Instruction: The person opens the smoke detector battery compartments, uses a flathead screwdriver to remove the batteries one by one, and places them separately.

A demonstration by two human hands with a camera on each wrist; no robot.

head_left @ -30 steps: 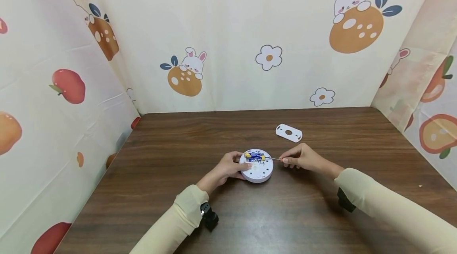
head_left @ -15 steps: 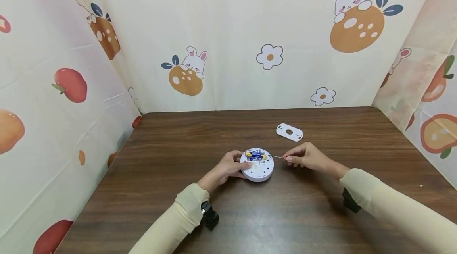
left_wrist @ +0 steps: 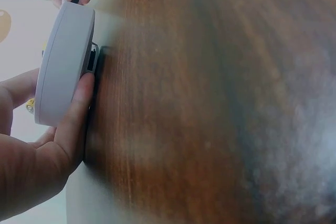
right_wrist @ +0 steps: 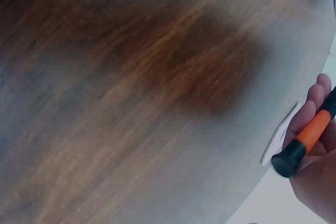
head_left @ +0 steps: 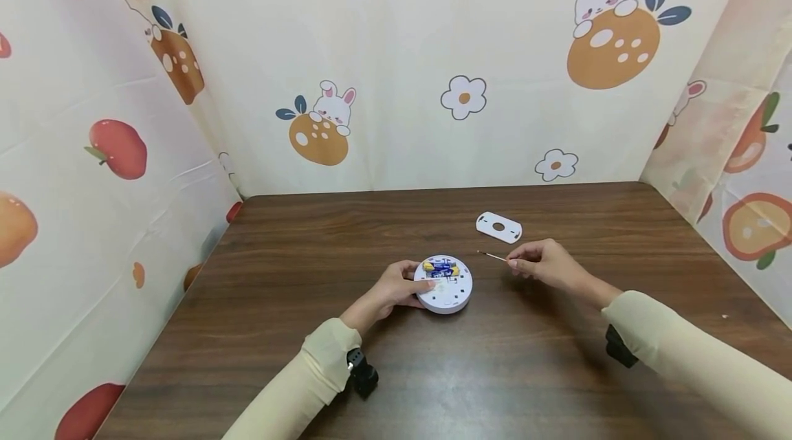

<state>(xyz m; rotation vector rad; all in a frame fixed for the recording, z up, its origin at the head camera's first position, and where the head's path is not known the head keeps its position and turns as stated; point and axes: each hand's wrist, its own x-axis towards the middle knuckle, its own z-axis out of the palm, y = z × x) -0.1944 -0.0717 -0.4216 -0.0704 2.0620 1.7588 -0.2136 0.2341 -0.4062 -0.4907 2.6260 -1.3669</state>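
Note:
My left hand grips a round white battery-powered device, thumb on its face and fingers beneath. Blue-and-yellow batteries lie in the recess on its upper face. From the side, the left wrist view shows the device's pale casing standing close to the wooden tabletop. To the right, my right hand holds a screwdriver with an orange and black handle. Its thin shaft points left, the dark tip apart from the device's edge.
Beyond the hands, a flat white plate with a central hole lies on the brown wooden table. A small pale speck is at the right. Fruit-printed curtains hang around the back and sides.
My right hand has drawn the screwdriver away from the device, rightward and slightly farther back. My left hand keeps hold of the device in nearly the same place.

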